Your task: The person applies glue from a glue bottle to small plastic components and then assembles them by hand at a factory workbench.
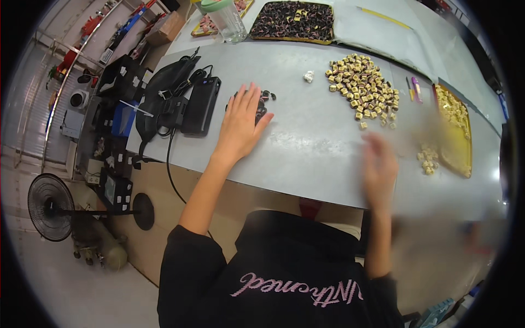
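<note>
My left hand lies with fingers stretched over a small cluster of dark, rounded pieces on the grey table. It covers part of that cluster, so how many are beneath it is hidden. Farther right, my right hand is over the table's near edge, smeared by motion, and whether anything is in it cannot be made out. Just beyond it spreads a large pile of small, dark-sided pieces with yellow tops. A smaller heap of pale yellow pieces sits to its right.
A yellow tray with pale pieces stands at the right. At the back is a tray full of dark pieces, beside a green-lidded clear cup. A crumpled white lump, a purple pen and a black box-shaped device lie on the table.
</note>
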{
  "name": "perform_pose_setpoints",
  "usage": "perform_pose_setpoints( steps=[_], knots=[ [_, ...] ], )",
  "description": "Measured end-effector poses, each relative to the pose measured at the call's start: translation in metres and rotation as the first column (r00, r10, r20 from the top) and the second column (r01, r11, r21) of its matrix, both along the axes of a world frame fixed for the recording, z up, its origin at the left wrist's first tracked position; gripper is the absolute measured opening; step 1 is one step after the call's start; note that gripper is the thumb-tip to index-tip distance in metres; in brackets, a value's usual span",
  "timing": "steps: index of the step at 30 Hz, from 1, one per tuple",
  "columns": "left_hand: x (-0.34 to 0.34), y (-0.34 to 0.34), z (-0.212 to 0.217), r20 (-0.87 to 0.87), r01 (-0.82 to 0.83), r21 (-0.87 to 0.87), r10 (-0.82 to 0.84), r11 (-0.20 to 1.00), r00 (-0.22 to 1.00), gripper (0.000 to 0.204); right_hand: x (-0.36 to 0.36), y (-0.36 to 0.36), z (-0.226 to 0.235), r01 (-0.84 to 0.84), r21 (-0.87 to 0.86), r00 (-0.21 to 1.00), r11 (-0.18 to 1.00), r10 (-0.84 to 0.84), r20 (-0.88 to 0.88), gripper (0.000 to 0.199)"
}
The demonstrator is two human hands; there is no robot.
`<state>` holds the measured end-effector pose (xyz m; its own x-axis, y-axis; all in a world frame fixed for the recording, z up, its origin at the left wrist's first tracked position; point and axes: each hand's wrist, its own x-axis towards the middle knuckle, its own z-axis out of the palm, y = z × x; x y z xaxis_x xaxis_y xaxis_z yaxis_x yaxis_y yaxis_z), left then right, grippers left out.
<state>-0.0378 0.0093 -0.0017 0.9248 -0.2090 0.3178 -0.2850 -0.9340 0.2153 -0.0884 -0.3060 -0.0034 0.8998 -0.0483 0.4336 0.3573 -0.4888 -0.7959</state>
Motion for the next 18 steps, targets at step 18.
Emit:
perform_pose_setpoints(
  steps=[18],
  knots=[
    [0.028,-0.032,-0.018,0.112,0.021,0.119,-0.035,0.993,0.993,0.055,0.002,0.000,-0.008,-0.078,0.084,0.996,0.993,0.080,-0.024,0.017]
  ],
)
